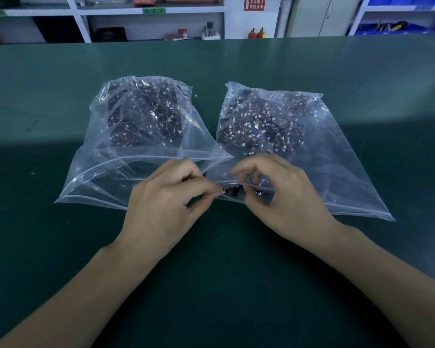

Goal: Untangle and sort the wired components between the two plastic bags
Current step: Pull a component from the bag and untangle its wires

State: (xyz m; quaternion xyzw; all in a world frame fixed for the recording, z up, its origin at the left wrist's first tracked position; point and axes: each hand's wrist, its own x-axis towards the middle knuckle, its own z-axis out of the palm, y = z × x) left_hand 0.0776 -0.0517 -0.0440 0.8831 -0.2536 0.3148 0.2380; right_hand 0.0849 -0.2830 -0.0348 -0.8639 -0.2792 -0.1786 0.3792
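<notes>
Two clear zip bags lie side by side on the green table, each holding a dark heap of small wired components with white plugs. The left bag [103, 172] has its mouth toward me; the right bag [337, 167] too. Between their mouths, my left hand [166, 197] and my right hand [274, 197] pinch one small black wired component [232, 191] from both sides. Its thin wire and white plug sit at my left fingertips. My fingers hide most of it.
The green table mat [211, 272] spreads wide around the bags. White shelves [146, 11] with boxes, two red fire extinguishers [256, 33] and blue bins [392, 27] stand behind the table's far edge.
</notes>
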